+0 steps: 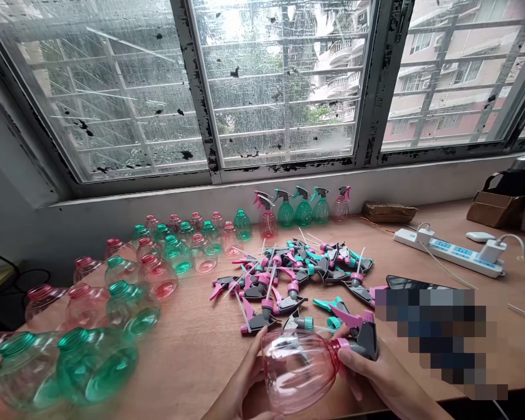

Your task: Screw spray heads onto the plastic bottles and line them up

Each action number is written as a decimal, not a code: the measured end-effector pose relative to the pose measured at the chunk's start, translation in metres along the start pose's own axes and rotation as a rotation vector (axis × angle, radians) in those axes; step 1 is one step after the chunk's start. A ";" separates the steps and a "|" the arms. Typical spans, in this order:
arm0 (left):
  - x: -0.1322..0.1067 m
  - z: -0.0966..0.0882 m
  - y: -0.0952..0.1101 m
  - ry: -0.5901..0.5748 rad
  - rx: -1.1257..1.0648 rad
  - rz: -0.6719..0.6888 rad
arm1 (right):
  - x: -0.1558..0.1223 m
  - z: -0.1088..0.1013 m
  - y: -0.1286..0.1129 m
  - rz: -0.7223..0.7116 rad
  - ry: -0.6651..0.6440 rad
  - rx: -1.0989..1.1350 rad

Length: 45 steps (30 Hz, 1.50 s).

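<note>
My left hand (240,382) cups the base of a clear pink bottle (297,367) that lies on its side near the table's front edge. My right hand (376,373) is closed round the pink and grey spray trigger head (361,335) sitting on the bottle's neck. Just beyond lies a pile of loose pink and teal trigger heads (289,274) with white dip tubes. Several empty pink and green bottles (157,262) without heads stand at the left.
A few finished spray bottles (304,207) stand in a row under the window. A white power strip (452,251) with a plugged-in charger, a dark phone (409,283) and a brown box (492,207) lie at the right on the wooden table (201,350).
</note>
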<state>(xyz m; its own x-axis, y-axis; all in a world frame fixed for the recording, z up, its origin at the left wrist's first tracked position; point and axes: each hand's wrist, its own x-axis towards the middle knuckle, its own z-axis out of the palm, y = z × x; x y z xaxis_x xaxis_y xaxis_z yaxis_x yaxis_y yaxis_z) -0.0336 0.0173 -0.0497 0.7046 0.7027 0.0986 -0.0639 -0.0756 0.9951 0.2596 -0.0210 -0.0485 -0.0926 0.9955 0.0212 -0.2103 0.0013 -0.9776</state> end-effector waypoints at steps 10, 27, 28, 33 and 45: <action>0.000 -0.003 -0.006 -0.017 0.038 0.058 | 0.000 -0.001 0.003 0.002 0.007 0.014; -0.003 0.003 0.003 0.019 -0.006 -0.008 | 0.000 0.002 -0.002 0.038 0.065 0.041; -0.002 0.004 0.003 0.023 -0.004 -0.008 | 0.000 0.002 -0.003 0.043 0.066 0.039; 0.001 0.005 -0.001 0.046 -0.005 0.051 | -0.001 0.001 -0.003 0.041 0.081 0.061; 0.000 0.007 0.003 0.062 0.010 -0.016 | -0.001 -0.001 0.001 0.024 0.043 0.058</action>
<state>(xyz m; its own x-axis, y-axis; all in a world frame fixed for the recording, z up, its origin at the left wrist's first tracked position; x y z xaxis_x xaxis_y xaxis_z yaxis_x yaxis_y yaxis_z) -0.0290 0.0124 -0.0470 0.6604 0.7463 0.0833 -0.0459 -0.0706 0.9964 0.2610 -0.0216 -0.0494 -0.0561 0.9983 -0.0123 -0.2645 -0.0267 -0.9640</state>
